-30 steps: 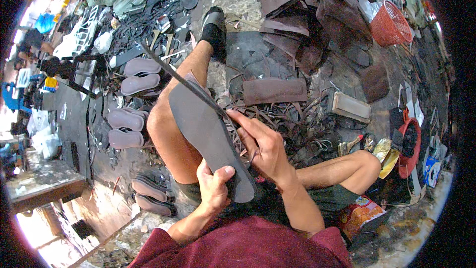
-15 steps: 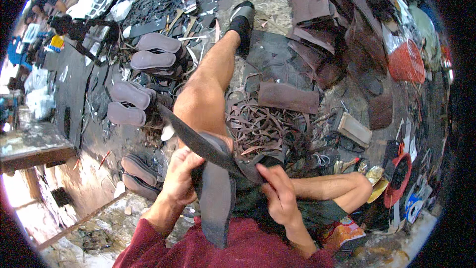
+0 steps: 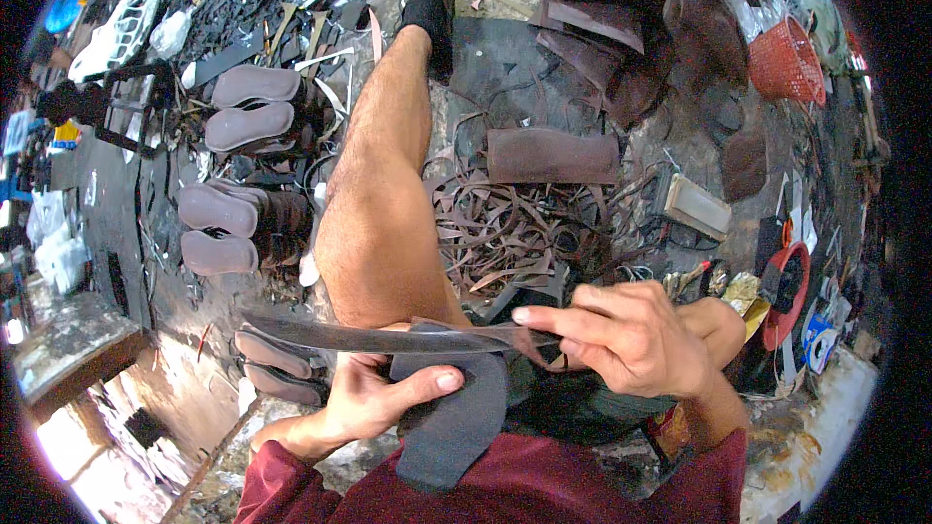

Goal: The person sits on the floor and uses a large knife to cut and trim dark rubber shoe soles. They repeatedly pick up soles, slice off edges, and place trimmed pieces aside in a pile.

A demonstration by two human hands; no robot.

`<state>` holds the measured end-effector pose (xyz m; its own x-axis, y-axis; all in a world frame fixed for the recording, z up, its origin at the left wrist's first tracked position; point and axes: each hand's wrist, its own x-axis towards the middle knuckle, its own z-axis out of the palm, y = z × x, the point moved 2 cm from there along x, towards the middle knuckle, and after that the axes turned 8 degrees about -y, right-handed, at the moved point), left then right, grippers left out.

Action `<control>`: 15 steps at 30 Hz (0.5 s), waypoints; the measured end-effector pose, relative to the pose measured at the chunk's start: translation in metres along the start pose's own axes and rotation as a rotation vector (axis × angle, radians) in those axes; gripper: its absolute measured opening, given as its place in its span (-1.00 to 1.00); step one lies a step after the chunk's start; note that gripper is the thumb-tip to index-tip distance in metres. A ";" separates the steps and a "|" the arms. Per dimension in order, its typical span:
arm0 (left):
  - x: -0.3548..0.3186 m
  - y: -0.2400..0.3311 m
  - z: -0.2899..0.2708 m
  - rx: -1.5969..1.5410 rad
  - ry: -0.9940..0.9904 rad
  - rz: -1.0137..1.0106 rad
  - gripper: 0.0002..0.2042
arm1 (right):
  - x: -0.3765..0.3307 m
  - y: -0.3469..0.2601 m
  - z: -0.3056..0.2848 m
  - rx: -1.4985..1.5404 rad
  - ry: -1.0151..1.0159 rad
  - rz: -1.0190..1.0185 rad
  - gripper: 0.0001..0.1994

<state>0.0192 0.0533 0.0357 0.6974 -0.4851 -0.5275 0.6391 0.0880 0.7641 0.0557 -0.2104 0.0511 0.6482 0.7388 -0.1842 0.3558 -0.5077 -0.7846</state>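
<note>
My left hand [image 3: 383, 398] grips a dark grey shoe sole [image 3: 456, 422] over my lap, its thumb pressed flat on the top face. Across the sole's upper end lies a long, dark, curved piece [image 3: 359, 335], seen nearly edge-on. It looks like a blade, but I cannot be sure of its kind. My right hand [image 3: 631, 340] is at its right end, fingers bent around that end and the index finger stretched along it. A thin brown strip [image 3: 544, 351] curls beside those fingers. What lies inside the right hand's grip is partly hidden.
Stacks of grey-brown soles [image 3: 250, 102] stand left of my bare leg [image 3: 383, 223]. Tangled offcuts [image 3: 505, 238] and a brown sheet piece [image 3: 553, 155] lie ahead. Larger brown sheets [image 3: 631, 29], a red basket [image 3: 786, 60] and a pale block [image 3: 697, 207] are to the right.
The long dark piece has swung from slanting to nearly level. My right hand has moved right and up. The sole has shifted slightly right, and the whole view has shifted.
</note>
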 end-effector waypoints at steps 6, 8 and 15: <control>0.005 0.007 0.008 0.084 -0.079 -0.075 -0.66 | 0.041 -0.004 -0.021 -0.036 -0.132 -0.116 -0.45; 0.010 0.004 0.015 0.095 -0.149 -0.041 -0.65 | 0.050 -0.009 -0.029 -0.053 -0.251 -0.151 -0.48; 0.030 -0.020 0.003 -0.377 -0.525 0.385 -0.47 | 0.011 0.013 -0.038 0.442 0.157 0.147 -0.43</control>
<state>0.0263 0.0339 0.0057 0.7080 -0.7027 0.0701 0.5147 0.5815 0.6301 0.0930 -0.2261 0.0614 0.7759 0.5806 -0.2468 -0.0446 -0.3398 -0.9394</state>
